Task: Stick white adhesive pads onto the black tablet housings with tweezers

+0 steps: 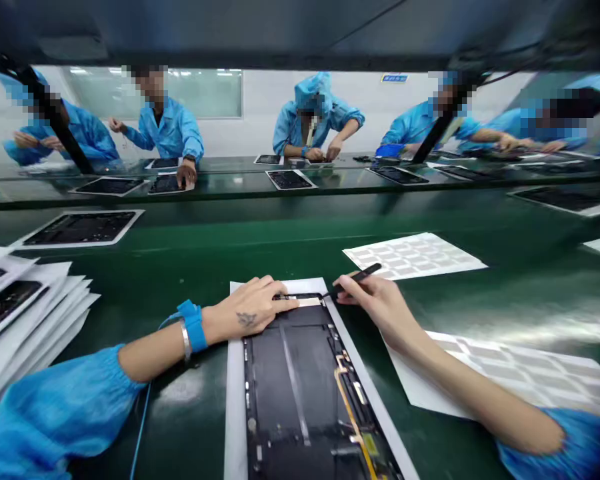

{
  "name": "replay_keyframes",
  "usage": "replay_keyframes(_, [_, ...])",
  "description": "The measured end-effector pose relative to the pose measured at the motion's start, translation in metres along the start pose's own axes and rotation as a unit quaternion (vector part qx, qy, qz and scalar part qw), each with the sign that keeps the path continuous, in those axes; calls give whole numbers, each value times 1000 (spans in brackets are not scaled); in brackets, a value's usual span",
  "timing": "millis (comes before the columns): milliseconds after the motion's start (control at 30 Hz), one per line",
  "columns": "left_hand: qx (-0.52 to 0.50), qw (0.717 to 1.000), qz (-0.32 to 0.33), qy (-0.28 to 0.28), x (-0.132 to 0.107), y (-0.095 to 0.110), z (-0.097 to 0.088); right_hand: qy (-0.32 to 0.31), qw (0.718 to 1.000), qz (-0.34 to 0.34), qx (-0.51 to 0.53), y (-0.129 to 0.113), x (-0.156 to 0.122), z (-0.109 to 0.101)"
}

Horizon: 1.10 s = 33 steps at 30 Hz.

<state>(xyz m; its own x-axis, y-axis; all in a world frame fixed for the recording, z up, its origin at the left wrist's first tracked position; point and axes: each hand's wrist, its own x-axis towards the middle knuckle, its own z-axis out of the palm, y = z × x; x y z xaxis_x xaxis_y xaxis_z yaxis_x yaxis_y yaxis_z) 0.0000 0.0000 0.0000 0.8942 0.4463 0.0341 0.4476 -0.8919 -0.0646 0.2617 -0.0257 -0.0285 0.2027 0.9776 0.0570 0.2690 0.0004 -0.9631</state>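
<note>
An opened tablet chassis (305,387) with black inner parts and an orange flex cable lies on a white sheet in front of me. My left hand (253,312) lies on its far edge, fingers pressed down on a pale strip (307,301) there. A blue wrist strap and a metal bracelet sit on that wrist. My right hand (375,303) pinches a thin black tool (357,277) like a pen, its tip pointing at the strip's right end.
Sheets of white stickers (413,255) lie right of the tablet, and another sheet (520,373) lies under my right forearm. A stack of tablets on white sheets (15,313) stands at left. Several workers in blue coats sit across the green belt with more tablets.
</note>
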Motion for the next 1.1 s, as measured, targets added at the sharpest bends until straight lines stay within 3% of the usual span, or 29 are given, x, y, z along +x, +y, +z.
replay_keyframes(133, [46, 999, 8, 3, 12, 7, -6, -8, 999, -32, 31, -12, -3, -4])
replay_keyframes(233, [95, 995, 3, 17, 22, 14, -4, -33, 988, -144, -36, -22, -6, -6])
replay_keyframes(333, [117, 992, 0, 37, 27, 16, 2, -81, 931, -322, -151, -33, -5, -5])
replay_keyframes(433, [80, 995, -2, 54, 21, 8, 9, -179, 843, -419, -285, -39, 2, 2])
replay_keyframes(533, [-30, 996, -7, 85, 8, -5, 16, -256, 765, -433, -403, -42, 10, 15])
replay_keyframes(633, [-113, 986, -6, 122, -1, -14, 23, -307, 719, -417, -463, -46, 16, 29])
replay_keyframes(867, [-124, 981, -9, 152, -1, -11, 24, -365, 666, -394, -517, -62, 18, 41])
replay_keyframes(1100, [-107, 984, 1, 142, -1, -11, 22, -391, 627, -392, -547, -69, 20, 42])
